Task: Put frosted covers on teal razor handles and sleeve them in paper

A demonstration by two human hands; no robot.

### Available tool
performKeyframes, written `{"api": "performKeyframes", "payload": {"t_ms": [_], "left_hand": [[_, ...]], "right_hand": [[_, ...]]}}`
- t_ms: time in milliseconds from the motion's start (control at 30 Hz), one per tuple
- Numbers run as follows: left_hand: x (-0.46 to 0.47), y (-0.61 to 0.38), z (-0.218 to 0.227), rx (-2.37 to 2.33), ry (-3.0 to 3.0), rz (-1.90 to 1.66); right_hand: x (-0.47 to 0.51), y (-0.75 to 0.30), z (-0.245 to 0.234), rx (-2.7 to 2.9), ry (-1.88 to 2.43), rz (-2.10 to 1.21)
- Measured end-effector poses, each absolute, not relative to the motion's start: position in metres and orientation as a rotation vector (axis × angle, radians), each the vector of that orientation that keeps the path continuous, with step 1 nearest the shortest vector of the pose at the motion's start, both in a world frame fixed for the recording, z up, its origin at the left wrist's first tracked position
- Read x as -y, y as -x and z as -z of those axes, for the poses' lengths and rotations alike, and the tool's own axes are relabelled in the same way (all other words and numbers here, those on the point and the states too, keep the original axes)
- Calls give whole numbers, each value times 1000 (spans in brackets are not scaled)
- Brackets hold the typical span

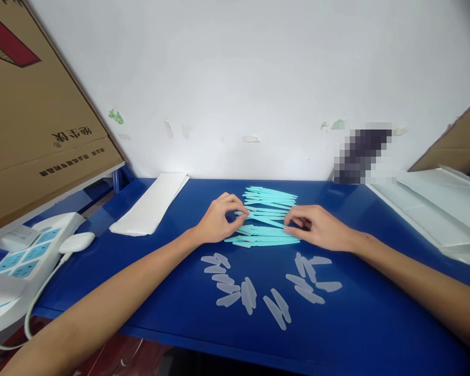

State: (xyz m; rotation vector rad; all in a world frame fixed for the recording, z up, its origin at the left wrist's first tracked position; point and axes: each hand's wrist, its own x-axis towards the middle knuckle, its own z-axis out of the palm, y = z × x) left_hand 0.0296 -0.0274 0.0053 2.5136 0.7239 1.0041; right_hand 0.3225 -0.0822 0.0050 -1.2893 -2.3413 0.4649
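Observation:
Slim turquoise eyebrow razors (272,194) lie in a loose row across the blue table, their blade ends to the left. My left hand (223,218) is closed in a pinch at the blade end of one razor in the middle of the row, where a bit of pale translucent cover shows. At the handle end of a slanting razor (269,221), my right hand (311,225) pinches with thumb and forefinger. Loose translucent blade covers lie nearer me, in a left group (227,287), a middle pair (276,309) and a right group (306,277).
White flat packaging (151,206) lies at the left rear of the blue table (172,313). A power strip (35,250) with a plugged-in white charger (76,242) stands at far left, below a large cardboard box (35,94). Clear plastic sleeves (438,209) lie at right. A wall closes off the back.

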Motion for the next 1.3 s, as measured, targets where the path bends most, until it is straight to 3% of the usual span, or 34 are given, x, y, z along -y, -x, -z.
{"api": "performKeyframes", "payload": {"t_ms": [300,867,967,1133,1300], "left_hand": [[94,-62,-18,-155,-2980,-414],[111,-76,-8,-367,-2874,-455],[103,-72,-11,-386,-2754,-606],[62,-54,-12,-679,-2389,-1216],[8,-29,1,-1077,-1972,-1370]], "right_hand": [[83,-320,-9,2295,1262,-680],[78,-321,-8,2252,1296,-672],[77,-322,-9,2260,1316,-694],[78,-321,-13,2320,1353,-705],[79,-320,-16,2354,1374,-679]]}}
